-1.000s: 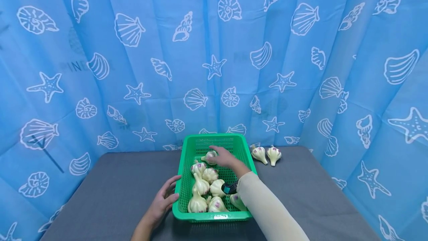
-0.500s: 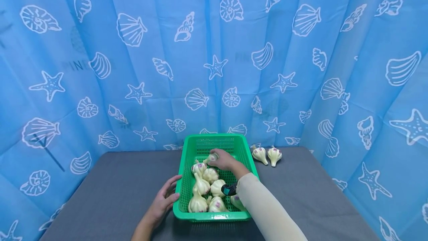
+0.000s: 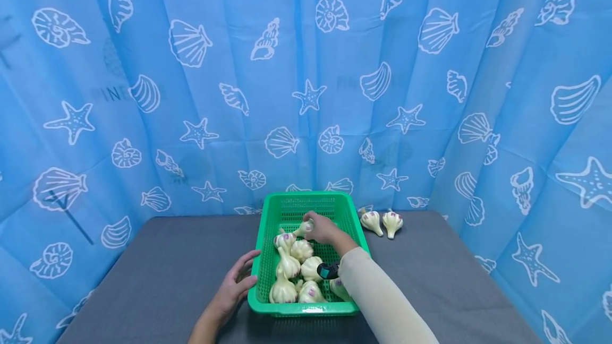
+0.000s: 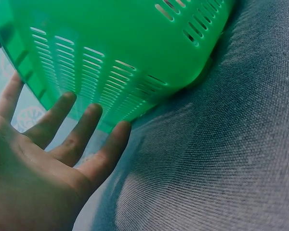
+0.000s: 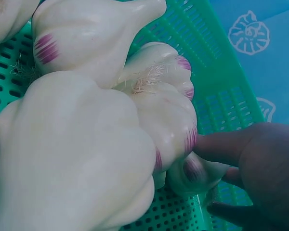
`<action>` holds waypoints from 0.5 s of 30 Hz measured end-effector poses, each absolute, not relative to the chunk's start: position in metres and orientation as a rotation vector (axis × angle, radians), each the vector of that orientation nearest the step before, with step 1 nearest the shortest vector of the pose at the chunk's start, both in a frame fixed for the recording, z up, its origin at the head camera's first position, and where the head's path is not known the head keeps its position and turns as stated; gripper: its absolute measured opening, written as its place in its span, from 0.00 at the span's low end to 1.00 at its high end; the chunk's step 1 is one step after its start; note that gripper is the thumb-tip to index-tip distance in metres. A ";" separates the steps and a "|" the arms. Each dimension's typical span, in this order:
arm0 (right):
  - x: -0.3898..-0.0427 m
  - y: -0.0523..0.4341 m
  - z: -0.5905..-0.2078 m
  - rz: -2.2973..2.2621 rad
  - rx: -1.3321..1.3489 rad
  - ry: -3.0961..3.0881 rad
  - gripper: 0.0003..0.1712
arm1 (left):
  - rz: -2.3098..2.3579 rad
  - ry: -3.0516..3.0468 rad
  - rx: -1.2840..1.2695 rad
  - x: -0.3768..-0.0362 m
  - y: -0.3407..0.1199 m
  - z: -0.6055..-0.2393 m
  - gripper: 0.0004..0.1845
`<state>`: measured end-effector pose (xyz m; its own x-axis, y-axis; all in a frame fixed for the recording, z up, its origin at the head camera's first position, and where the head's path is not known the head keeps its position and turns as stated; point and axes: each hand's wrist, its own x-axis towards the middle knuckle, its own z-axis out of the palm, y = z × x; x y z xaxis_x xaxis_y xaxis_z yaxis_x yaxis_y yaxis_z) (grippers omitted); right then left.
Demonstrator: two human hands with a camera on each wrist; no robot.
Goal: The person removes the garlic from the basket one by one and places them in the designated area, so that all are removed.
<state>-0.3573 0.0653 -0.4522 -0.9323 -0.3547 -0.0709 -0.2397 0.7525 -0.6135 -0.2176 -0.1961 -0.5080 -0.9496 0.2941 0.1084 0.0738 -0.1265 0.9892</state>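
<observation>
A green slotted basket (image 3: 306,195) stands on the grey table and holds several white garlic bulbs with purple marks (image 3: 298,267). My right hand (image 3: 319,228) reaches into the far part of the basket, fingers curled round one garlic bulb (image 3: 304,226). In the right wrist view that bulb (image 5: 196,174) sits between the thumb and fingers of the hand (image 5: 260,178), beside other bulbs (image 5: 86,159) on the basket floor (image 5: 207,62). My left hand (image 3: 237,282) rests against the basket's left wall (image 4: 111,43), its fingers (image 4: 82,132) straight and spread.
Two more garlic bulbs (image 3: 372,221) (image 3: 392,222) lie on the grey table (image 3: 158,275) just right of the basket's far corner. A blue curtain with shell prints (image 3: 306,78) closes in the back and both sides. A dark wrist device (image 3: 328,269) sits on the right sleeve.
My right hand went from lying spread over the far bulb to curling round it. The left hand and the basket have stayed put.
</observation>
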 end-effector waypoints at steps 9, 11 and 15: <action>-0.357 0.065 -0.452 -0.964 -0.464 2.835 0.17 | 2.219 1.967 0.411 -0.219 -0.197 -0.509 0.31; -0.358 0.065 -0.452 -0.953 -0.451 2.859 0.17 | 2.220 1.964 0.397 -0.219 -0.196 -0.509 0.32; -0.359 0.066 -0.454 -0.915 -0.389 2.883 0.20 | 2.217 1.970 0.392 -0.219 -0.196 -0.508 0.32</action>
<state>-0.3587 0.0658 -0.4543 -0.9634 -0.2680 -0.0104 -0.2130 0.7880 -0.5777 -0.2191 -0.1956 -0.5079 -0.9547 0.2823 0.0945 0.0606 -0.1264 0.9901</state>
